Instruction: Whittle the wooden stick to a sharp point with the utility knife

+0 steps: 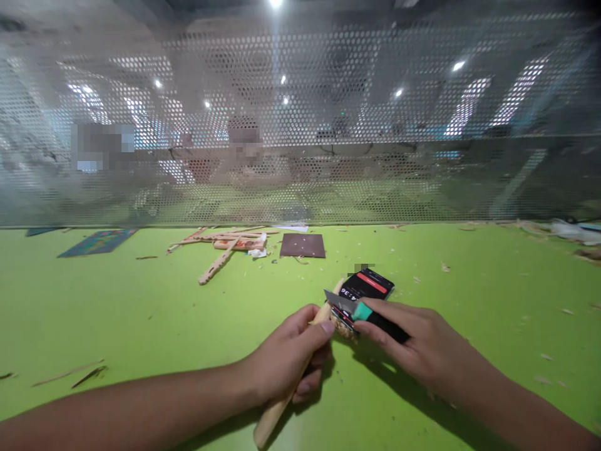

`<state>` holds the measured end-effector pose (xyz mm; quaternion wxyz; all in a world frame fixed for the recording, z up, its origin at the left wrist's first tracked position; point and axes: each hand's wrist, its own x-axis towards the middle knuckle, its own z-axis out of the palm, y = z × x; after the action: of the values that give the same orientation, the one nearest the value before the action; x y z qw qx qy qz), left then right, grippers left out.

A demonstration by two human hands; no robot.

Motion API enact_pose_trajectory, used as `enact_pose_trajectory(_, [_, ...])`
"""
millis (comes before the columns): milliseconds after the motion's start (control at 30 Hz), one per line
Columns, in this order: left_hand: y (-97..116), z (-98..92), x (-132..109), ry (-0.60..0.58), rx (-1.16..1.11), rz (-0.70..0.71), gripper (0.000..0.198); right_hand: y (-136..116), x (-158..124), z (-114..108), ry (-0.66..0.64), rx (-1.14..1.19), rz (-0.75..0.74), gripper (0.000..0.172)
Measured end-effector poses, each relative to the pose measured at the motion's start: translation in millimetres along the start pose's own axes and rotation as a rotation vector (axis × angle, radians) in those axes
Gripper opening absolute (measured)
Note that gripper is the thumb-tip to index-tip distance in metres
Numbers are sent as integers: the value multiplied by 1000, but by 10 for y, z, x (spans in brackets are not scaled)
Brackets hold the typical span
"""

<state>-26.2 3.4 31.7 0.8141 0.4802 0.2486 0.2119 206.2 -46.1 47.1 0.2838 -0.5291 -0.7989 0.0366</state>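
Note:
My left hand (303, 344) is closed around a pale wooden stick (272, 421), which slants from the lower middle up toward the phone. In my right hand (413, 338) is a knife (382, 322) with a black and teal handle. Its grey blade lies across the upper part of the stick, just beyond my left thumb. Behind the blade a smartphone (369, 283) rests on the green table, its lit screen partly covered by the blade and my fingers. A small heap of wood shavings (345, 328) sits between my hands, near the phone's lower end.
Several carved wooden pieces (218, 263) lie in a pile toward the back. Beside them is a dark brown rectangular sheet (303, 245); a patterned mat (97, 242) lies farther left. A perforated metal screen (300, 181) borders the table (164, 319). Wood chips are scattered around.

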Motion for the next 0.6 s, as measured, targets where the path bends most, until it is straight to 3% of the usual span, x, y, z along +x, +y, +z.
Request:
enact_pose_trajectory(167, [49, 7, -39, -8, 143, -57, 47, -112, 9, -17, -148, 237, -51, 28])
enact_pose_trajectory(300, [66, 40, -45, 4, 191, -47, 52, -173, 9, -12, -145, 258, -33, 25])
enact_pose_trajectory(467, [51, 66, -38, 64, 237, -31, 46, -102, -43, 66, 10, 16, -94, 37])
enact_pose_trajectory(600, [29, 106, -79, 177, 307, 15, 42, 33, -68, 70, 133, -143, -84, 43])
